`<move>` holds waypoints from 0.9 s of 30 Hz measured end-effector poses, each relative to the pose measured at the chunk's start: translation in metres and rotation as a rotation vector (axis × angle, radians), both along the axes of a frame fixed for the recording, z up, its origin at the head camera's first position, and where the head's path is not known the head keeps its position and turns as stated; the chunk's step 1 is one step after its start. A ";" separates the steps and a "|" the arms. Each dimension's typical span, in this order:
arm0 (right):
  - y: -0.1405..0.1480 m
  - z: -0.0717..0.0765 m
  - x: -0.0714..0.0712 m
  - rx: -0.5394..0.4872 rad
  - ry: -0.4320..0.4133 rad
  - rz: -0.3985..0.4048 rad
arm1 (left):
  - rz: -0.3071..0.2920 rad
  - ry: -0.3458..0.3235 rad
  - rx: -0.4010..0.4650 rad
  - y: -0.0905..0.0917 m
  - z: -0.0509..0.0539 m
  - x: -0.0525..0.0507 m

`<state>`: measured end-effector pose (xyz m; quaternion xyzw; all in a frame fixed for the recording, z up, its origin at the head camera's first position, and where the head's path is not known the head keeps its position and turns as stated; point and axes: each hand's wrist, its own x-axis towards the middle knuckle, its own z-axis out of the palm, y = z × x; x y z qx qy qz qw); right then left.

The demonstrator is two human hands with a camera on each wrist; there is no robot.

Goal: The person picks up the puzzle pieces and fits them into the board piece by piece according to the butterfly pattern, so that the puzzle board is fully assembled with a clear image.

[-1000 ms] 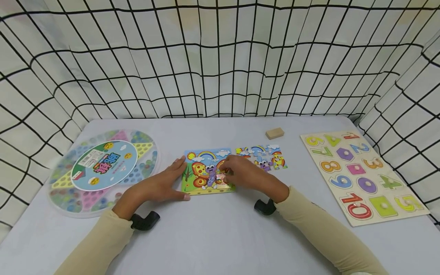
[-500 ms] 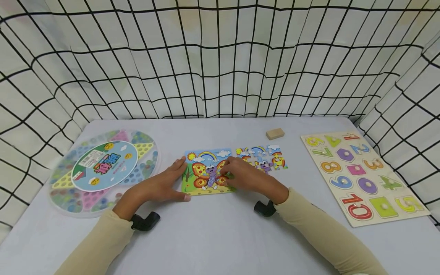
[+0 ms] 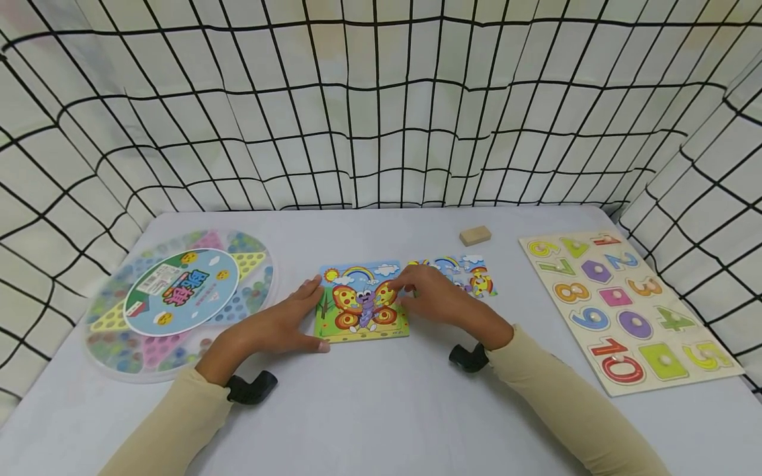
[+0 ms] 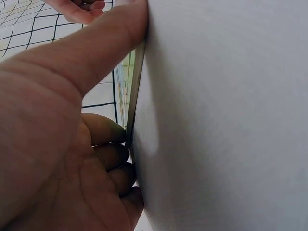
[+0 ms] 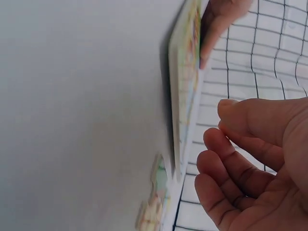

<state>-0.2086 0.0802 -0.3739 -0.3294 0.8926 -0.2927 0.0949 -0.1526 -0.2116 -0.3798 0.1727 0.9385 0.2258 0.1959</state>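
Note:
A butterfly jigsaw puzzle board (image 3: 364, 336) lies flat at the table's middle. Along its left edge rest the fairly straight fingers of my left hand (image 3: 275, 325), with the thumb by the near left corner. In the left wrist view these fingertips touch the edge of the board (image 4: 136, 82). My right hand (image 3: 440, 299) hovers at the board's right edge, its fingers loosely bent. Nothing shows between thumb and fingers of the right hand (image 5: 260, 159) in the right wrist view. Beyond it are several loose jigsaw pieces (image 3: 479, 281), partly hidden by this hand.
At the left lies a round Chinese checkers set (image 3: 178, 294) with coloured marbles. A wooden number-and-shape peg board (image 3: 628, 314) occupies the right side. Behind the loose pieces sits a small wooden block (image 3: 475, 235). Black netting (image 3: 381, 139) over white cloth encloses the table.
My right hand has drawn back rightward from the butterfly's right wing to the board's edge, uncovering that wing and covering more loose pieces. The left hand stays in place.

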 end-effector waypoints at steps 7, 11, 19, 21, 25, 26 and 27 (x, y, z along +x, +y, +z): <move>0.019 0.002 -0.007 -0.010 0.024 -0.020 | -0.003 0.014 -0.014 0.000 -0.001 0.000; 0.026 -0.001 -0.009 -0.003 -0.001 -0.041 | -0.009 0.022 -0.021 0.000 0.000 0.000; 0.037 -0.003 -0.010 0.025 0.034 -0.047 | -0.002 0.016 -0.019 0.001 -0.002 -0.001; 0.039 -0.004 -0.011 0.030 0.031 -0.063 | 0.000 0.013 -0.018 0.001 -0.002 -0.001; 0.041 -0.006 -0.013 0.040 0.028 -0.076 | 0.000 0.010 -0.016 0.001 -0.002 -0.001; 0.041 -0.006 -0.013 0.041 0.024 -0.082 | 0.002 0.009 -0.016 0.001 -0.002 -0.001; 0.041 -0.006 -0.013 0.040 0.016 -0.087 | 0.002 0.008 -0.016 0.001 -0.002 -0.001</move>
